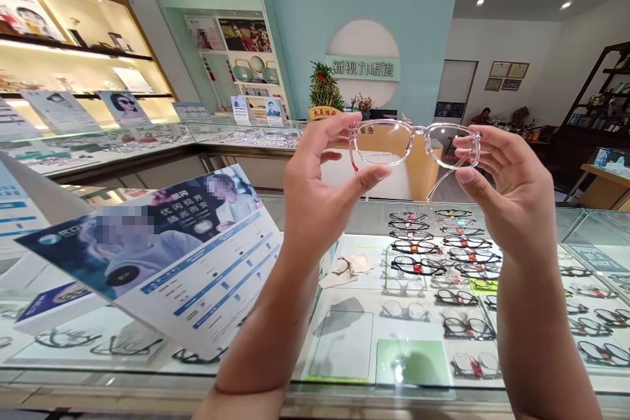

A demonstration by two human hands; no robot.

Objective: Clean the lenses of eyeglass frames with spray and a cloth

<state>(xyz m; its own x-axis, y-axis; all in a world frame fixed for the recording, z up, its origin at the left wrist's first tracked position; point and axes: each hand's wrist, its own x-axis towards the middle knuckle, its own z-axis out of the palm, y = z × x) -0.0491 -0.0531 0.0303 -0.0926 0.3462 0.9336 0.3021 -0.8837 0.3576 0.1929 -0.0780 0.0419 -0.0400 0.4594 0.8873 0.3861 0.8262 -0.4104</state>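
A pair of clear-framed eyeglasses (420,132) is held up in front of me, above the glass display counter (344,341). My left hand (322,167) pinches its left end near the hinge, thumb below and fingers above. At the right end, my right hand (512,174) grips the frame and temple in the same way. The temples hang down and away behind the lenses, with a red mark on the left one. On the counter below lies a crumpled beige cloth (350,267).
Several rows of dark-framed eyeglasses (417,266) lie inside the counter. A folded printed card (162,256) stands at the left. A green card (411,362) lies near the front edge. Farther back are another display case (236,134), a potted plant (323,86) and lit shelves (83,56).
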